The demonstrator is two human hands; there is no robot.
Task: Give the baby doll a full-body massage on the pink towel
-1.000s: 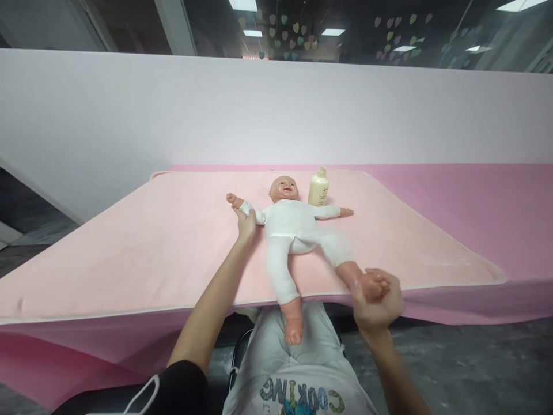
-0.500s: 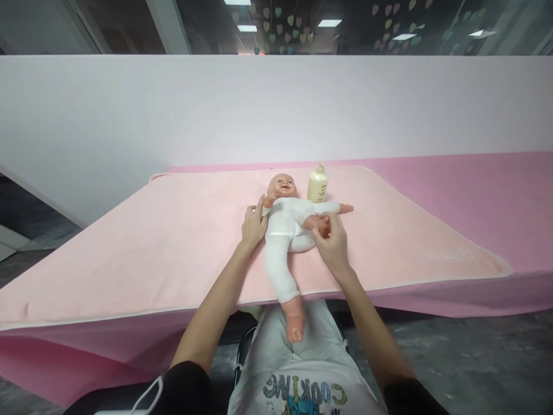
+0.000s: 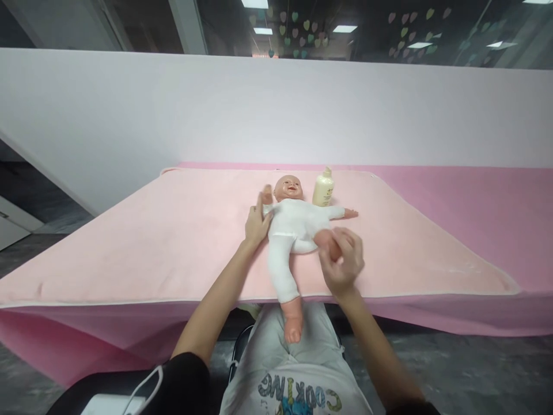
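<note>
A baby doll in a white bodysuit lies on its back, head toward the far side, one leg hanging over the table's near edge. My left hand is closed around the doll's arm at the left, by the wrist, and the doll's hand points up beside its head. The other leg is bent up, and its foot is gripped by my right hand, whose fingers are a little blurred. Beyond the doll's outstretched arm stands a pale yellow pump bottle.
A peach-coloured towel covers much of the table, over a pink cloth. A white partition rises behind the table. My lap is under the near edge, and a white device with a cable is at lower left.
My right hand has drawn the doll's foot down and to the right. The doll's hand on the left has swung away from its chin. The whole view has shifted slightly.
</note>
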